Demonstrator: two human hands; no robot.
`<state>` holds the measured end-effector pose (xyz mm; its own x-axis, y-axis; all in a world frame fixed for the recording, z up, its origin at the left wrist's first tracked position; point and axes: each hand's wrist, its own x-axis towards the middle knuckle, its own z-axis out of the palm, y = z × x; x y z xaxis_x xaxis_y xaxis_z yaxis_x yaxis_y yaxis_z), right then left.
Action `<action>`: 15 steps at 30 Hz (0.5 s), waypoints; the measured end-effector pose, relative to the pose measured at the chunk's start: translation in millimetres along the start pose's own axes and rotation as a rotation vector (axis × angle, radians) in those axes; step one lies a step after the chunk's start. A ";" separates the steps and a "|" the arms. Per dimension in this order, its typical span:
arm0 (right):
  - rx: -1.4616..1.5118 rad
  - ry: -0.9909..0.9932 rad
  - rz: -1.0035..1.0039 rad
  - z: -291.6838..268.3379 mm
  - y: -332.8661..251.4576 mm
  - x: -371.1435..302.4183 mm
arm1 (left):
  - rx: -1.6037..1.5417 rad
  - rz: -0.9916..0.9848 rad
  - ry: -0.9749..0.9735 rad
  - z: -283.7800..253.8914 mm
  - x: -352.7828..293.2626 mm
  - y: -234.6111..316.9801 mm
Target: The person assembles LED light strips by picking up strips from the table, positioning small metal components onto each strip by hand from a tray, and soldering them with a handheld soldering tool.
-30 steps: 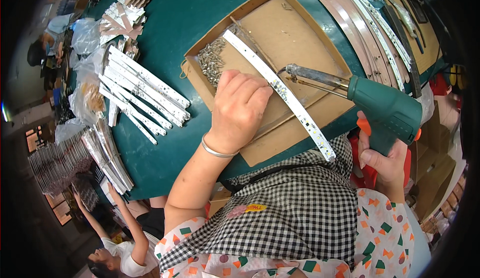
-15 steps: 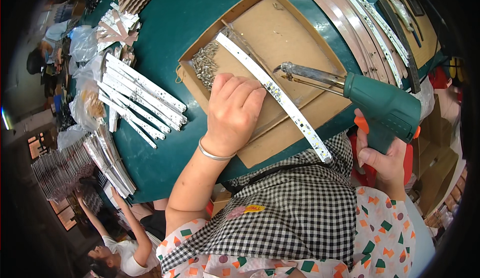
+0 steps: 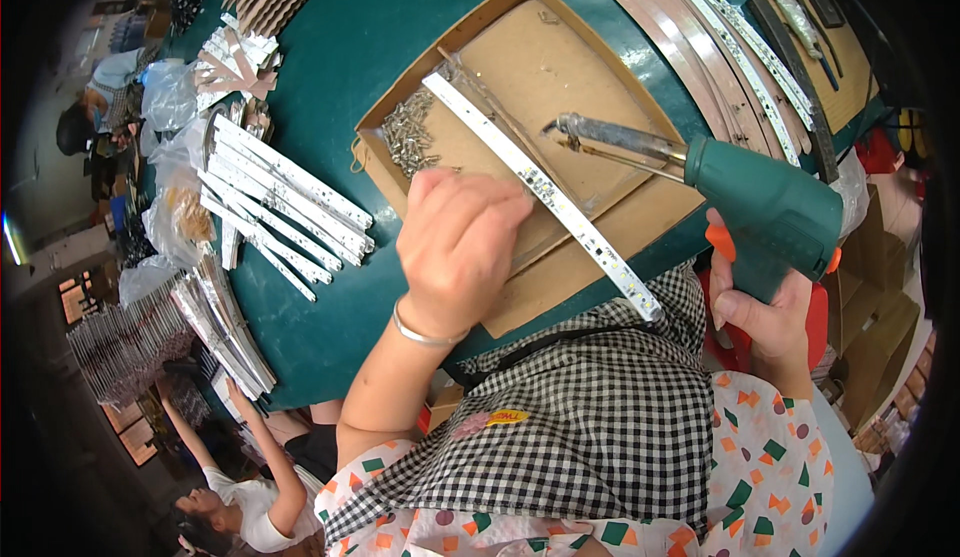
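A white LED circuit strip lies slantwise across the cardboard tray, its near end over my apron. My left hand is closed beside the strip's left edge, over the tray, fingers curled and pinched together. Whatever sits between its fingertips is hidden. My right hand grips the handle of a green soldering gun with an orange trigger. Its metal tip points left above the tray, to the right of the strip and apart from it. Small metal pieces are heaped in the tray's left corner.
The shallow cardboard tray rests on a green table. More white strips lie to the left with plastic bags. Long curved strips and hand tools lie at the right. A co-worker is at lower left.
My left hand has drawn slightly left and down, away from the strip. The soldering gun has barely moved, and the strip lies nearly as before.
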<state>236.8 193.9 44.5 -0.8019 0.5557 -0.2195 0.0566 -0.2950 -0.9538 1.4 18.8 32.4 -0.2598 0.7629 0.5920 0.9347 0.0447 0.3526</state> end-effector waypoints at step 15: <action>-0.355 -0.349 -0.378 60.1 3.3 47.5 | -0.228 0.046 0.016 -18.5 3.3 43.7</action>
<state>163.2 172.7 43.3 -0.9488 0.2664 0.1697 -0.1234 0.1819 -0.9755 36.9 11.4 63.2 -0.2233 0.7506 0.6218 0.8673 -0.1381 0.4782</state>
